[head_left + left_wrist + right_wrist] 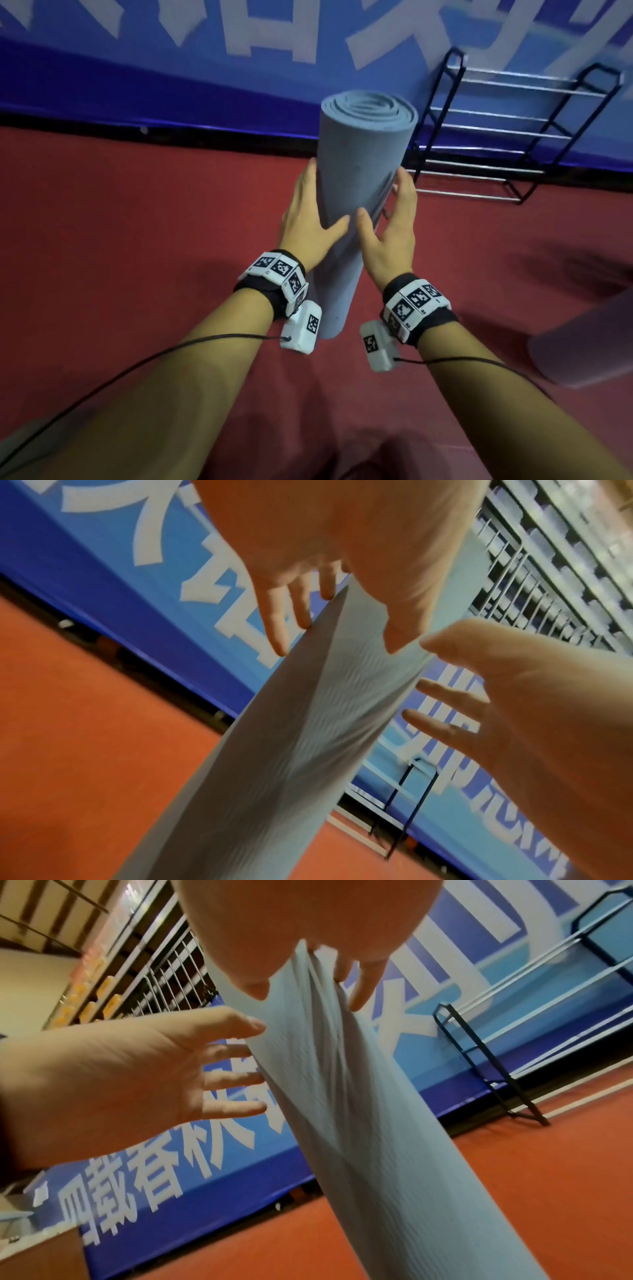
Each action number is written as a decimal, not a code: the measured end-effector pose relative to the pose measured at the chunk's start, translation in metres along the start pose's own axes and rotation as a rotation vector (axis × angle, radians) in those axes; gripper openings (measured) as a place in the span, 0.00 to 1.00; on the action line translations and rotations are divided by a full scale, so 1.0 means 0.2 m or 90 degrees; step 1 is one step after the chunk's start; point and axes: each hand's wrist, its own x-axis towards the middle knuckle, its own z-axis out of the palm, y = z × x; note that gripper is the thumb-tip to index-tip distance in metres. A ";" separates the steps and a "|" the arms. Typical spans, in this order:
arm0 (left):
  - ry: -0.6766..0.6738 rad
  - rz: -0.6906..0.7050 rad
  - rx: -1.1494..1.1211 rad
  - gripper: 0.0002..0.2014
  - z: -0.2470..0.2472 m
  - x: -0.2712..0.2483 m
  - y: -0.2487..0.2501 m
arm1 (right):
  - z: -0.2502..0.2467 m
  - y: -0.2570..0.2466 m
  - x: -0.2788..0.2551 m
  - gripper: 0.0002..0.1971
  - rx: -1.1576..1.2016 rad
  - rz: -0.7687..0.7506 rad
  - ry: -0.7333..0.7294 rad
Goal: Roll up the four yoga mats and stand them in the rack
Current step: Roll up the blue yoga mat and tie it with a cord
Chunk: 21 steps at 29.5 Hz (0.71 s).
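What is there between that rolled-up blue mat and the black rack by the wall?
Nothing but bare red floor. In the head view, the rolled mat, held between the left hand and right hand, is short of the rack.

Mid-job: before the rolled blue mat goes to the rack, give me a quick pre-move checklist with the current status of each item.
1. Roll tight: the rolled blue-grey foam yoga mat shows a neat spiral at its top end: ok.
2. Two-handed hold: left hand and right hand press opposite sides, fingers fairly straight: ok.
3. Mat off the red floor: cannot tell.
4. Black-framed metal rack with silver bars holds no mats: ok.
5. Path to rack: bare floor between: ok.
6. Purple mat at right edge, rolled or not: cannot tell.
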 end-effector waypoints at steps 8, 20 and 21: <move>-0.268 -0.180 0.107 0.14 0.35 -0.61 -0.53 | -0.02 0.46 -0.71 0.15 -0.147 0.207 -0.329; -0.644 -0.271 0.157 0.06 0.78 -1.66 -1.00 | -0.21 0.90 -1.78 0.20 -0.377 0.359 -0.827; -0.651 -0.272 0.164 0.06 0.79 -1.71 -1.00 | -0.22 0.91 -1.82 0.20 -0.376 0.366 -0.816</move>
